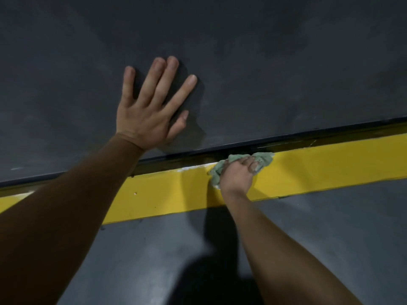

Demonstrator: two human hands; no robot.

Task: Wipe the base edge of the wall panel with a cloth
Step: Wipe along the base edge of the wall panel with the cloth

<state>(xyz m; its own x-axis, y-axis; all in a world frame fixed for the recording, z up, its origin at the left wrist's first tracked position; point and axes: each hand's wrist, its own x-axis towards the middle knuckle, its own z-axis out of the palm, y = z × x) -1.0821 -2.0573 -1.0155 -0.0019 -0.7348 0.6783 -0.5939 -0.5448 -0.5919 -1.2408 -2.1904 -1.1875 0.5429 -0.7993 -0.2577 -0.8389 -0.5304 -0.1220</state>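
Note:
A dark grey wall panel (253, 62) fills the upper part of the head view. Its black base edge (286, 138) runs slanting from lower left to upper right. My left hand (149, 111) lies flat on the panel just above that edge, fingers spread and straight. My right hand (239, 175) grips a crumpled pale green cloth (263, 158) and holds it against the dark gap under the base edge, at the top of the yellow stripe. Part of the cloth is hidden under my fingers.
A yellow painted stripe (330, 164) runs along the floor below the panel, with a white scuffed patch (193, 167) at its top edge left of the cloth. Grey floor (341, 227) lies in front, with my dark shadow (218, 260) on it.

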